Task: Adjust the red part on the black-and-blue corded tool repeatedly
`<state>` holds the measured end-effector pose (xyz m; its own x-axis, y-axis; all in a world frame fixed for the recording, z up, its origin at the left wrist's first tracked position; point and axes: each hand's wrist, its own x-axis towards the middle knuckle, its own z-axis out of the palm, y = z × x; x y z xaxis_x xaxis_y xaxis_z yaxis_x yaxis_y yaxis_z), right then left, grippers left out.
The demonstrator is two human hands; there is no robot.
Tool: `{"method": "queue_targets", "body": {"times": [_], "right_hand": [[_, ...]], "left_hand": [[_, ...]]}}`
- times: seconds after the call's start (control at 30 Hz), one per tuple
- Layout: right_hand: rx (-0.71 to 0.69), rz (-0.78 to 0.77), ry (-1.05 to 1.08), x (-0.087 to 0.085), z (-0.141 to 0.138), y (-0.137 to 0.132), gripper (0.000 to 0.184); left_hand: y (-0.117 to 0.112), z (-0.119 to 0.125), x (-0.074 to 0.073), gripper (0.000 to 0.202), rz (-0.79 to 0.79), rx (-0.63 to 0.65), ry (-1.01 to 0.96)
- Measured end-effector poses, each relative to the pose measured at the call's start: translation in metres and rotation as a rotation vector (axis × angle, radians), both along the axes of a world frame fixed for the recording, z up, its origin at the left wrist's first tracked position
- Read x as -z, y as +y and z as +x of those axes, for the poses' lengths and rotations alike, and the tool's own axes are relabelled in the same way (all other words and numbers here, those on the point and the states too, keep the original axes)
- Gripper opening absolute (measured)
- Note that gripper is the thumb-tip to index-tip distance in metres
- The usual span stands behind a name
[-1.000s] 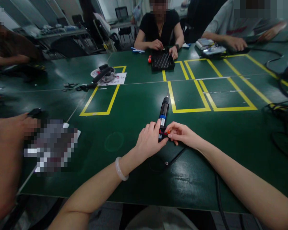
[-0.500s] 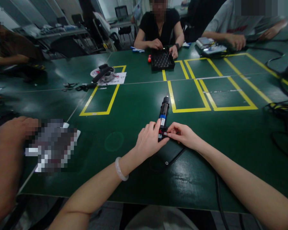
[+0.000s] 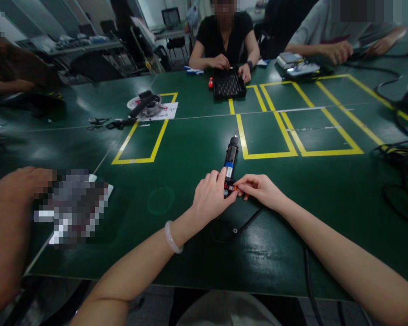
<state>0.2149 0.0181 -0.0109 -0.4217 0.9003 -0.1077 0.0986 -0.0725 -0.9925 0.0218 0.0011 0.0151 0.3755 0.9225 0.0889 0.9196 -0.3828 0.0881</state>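
Observation:
A disassembled electric screwdriver [image 3: 231, 156] lies on the green table, its black nose and metal tip pointing away from me. Its motor section is silver with a blue band, and small red parts show at the near end. My left hand [image 3: 209, 192] is wrapped over that near end and holds it against the table. From the right, my right hand [image 3: 260, 190] pinches a small orange-red piece [image 3: 235, 187] at the exposed end; its exact kind is too small to make out. A black cable [image 3: 250, 220] with a ring-shaped end lies just below my hands.
Across the table a person works over a black tray [image 3: 229, 86] of small parts. A round container [image 3: 144, 106] and paper lie at the back left. Coiled black cables [image 3: 406, 167] are on the right. Another person's hand [image 3: 25, 185] rests at the left.
An orange-red piece now shows at my right fingertips, where a pale one showed before. My right fingers have shifted slightly; my left hand keeps its place on the screwdriver.

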Motion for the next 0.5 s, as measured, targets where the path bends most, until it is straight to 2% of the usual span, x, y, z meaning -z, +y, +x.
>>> {"method": "queue_targets", "body": {"times": [0.3, 0.5], "right_hand": [[-0.029, -0.133, 0.161, -0.002, 0.013, 0.008, 0.032], [-0.028, -0.199, 0.284, 0.002, 0.023, 0.012, 0.031]], "left_hand": [[0.005, -0.011, -0.002, 0.068, 0.026, 0.028, 0.074], [0.015, -0.042, -0.009, 0.065, 0.038, -0.034, 0.18]]}}
